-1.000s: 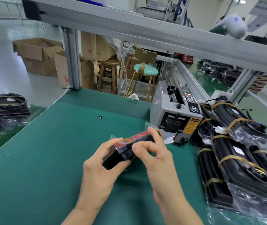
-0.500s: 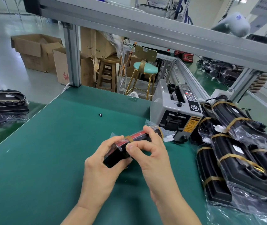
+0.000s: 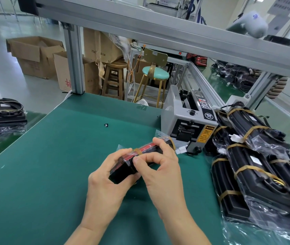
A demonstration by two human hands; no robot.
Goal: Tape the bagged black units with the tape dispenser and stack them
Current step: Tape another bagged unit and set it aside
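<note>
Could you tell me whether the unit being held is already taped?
Taped: tan bands wrap the bagged unit gripped by both hands.

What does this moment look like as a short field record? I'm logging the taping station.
held item: bagged black unit with a red strip
left hand: grips its near end
right hand: pinches at the brown tape band
tape dispenser: on the green table, beyond the hands
taped stack: right of the dispenser

Held unit: black bagged unit with red strip (image 3: 141,157), tan-taped, tilted above the green mat.
Dispenser: grey box-shaped tape dispenser (image 3: 188,126), upright.
Stack: taped black bagged units (image 3: 257,167), piled right of the dispenser.
</note>
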